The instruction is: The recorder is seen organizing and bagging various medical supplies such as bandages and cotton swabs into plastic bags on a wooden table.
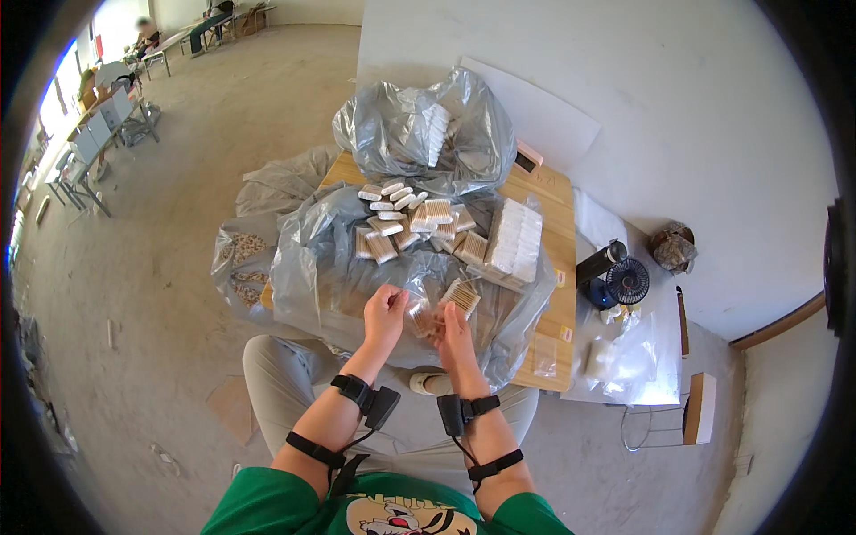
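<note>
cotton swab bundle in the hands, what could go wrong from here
1. The left hand and right hand work a small clear bag of swabs over crinkled grey plastic sheeting; loose swabs could slip out and get lost in its folds.
2. The filled swab packs lie heaped loosely on the sloping sheeting and might slide.
3. A clear bag near the wooden table's edge could fall off.

Both bare forearms are extended forward from the lower edge and converge, with a black strap worn at each wrist and a second band further up each forearm. The left hand (385,308) is raised, its fingers curled in a pinch. The right hand (452,327) is held just beside it, fingers bent forward.
</note>
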{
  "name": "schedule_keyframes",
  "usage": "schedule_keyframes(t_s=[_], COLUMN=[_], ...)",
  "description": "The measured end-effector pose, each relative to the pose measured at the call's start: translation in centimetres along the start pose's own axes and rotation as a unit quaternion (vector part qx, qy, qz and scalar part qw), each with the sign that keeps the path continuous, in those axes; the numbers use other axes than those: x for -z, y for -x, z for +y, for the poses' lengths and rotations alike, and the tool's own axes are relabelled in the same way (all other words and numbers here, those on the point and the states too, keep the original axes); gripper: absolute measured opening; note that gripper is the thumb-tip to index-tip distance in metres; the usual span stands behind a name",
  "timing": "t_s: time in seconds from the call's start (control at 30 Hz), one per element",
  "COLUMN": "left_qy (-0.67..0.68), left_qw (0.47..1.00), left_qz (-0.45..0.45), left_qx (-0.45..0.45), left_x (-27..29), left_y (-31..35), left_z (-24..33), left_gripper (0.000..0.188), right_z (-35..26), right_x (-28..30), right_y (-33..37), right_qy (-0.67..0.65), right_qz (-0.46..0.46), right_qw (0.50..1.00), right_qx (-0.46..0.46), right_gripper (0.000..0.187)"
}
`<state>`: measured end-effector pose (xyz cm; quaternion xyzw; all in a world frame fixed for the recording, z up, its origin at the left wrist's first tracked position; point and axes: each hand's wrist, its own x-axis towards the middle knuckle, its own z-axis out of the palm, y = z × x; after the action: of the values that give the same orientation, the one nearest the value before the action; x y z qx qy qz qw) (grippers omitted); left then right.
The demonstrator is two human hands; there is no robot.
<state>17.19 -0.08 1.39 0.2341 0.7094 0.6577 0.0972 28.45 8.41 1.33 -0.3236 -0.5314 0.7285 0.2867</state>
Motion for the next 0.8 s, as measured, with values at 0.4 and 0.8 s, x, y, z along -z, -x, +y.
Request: schedule_keyframes(t_s=[0.4, 0.8], left_qy=[0.126, -0.183], left_qw=[0.981, 0.982], left_qz=[-0.040, 0.037], left_qx=[0.144, -0.039], left_x=[-0.3, 2.7], left_y=[0.4, -2.8], left_z=[-1.3, -3.7], left_gripper=[0.020, 0.022], right_z=[0.8, 0.4], right_x=[0.9, 4.6], right_y=[-1.2, -4.9], right_qy=[0.058, 0.277], right_qz=[0.079, 0.157], right_qw=[0.994, 0.948], right_qx=[-0.051, 0.031], right_gripper=[0.034, 0.037])
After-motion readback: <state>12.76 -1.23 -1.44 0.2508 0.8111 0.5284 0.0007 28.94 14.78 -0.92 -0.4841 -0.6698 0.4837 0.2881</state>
